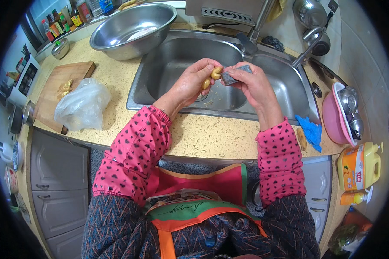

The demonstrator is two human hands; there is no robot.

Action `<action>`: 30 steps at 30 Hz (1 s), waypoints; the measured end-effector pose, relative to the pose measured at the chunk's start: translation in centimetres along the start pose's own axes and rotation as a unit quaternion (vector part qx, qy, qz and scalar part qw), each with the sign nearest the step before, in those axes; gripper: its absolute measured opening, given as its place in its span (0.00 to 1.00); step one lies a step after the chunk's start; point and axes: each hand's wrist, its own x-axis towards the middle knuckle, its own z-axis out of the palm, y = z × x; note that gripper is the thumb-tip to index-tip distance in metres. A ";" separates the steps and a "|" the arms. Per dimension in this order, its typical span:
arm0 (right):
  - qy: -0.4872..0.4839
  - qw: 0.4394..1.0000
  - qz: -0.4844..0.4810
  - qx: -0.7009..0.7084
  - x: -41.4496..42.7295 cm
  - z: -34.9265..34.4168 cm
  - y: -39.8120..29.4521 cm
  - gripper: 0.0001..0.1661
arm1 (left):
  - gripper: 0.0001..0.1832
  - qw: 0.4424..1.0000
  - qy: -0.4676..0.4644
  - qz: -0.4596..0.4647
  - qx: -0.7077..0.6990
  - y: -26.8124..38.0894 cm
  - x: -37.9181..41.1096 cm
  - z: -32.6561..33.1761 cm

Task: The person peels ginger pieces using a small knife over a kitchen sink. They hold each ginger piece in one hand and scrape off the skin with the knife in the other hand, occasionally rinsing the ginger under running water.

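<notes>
Over the double-bowl steel sink (pixel 168 56), my left hand (pixel 194 77) holds a knobbly piece of ginger root (pixel 216 73) between thumb and fingers. My right hand (pixel 251 81) grips a flat grey rectangular scraper or pad (pixel 230 78), its edge close beside the ginger; whether they touch I cannot tell. Small pale scraps lie at the bottom of the larger bowl near the drain. On the left, more ginger pieces (pixel 65 87) rest on a wooden cutting board (pixel 76 73), partly behind a white plastic bag (pixel 84 105).
A large steel basin (pixel 133 32) stands at the sink's back left. The faucet (pixel 308 48) reaches over the right. A blue cloth (pixel 309 131), a brown elongated piece (pixel 301 139), a pink basin (pixel 334 116) with metalware and a yellow detergent jug (pixel 359 166) line the right counter.
</notes>
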 end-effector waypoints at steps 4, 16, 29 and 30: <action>0.005 0.998 -0.028 -0.061 0.2 0.1 0.4 0.07 | 0.12 0.999 0.025 0.012 0.029 0.0 -0.1 0.4; 0.019 0.999 -0.003 -0.026 0.1 0.5 0.5 0.06 | 0.11 0.999 0.017 -0.001 -0.027 -0.1 0.0 0.2; 0.017 0.998 -0.023 0.047 0.2 0.2 0.3 0.06 | 0.16 0.996 -0.011 -0.017 -0.088 0.1 0.0 0.2; 0.013 0.999 -0.034 0.034 0.3 0.3 0.4 0.06 | 0.16 0.995 -0.009 -0.017 -0.096 0.0 0.0 0.2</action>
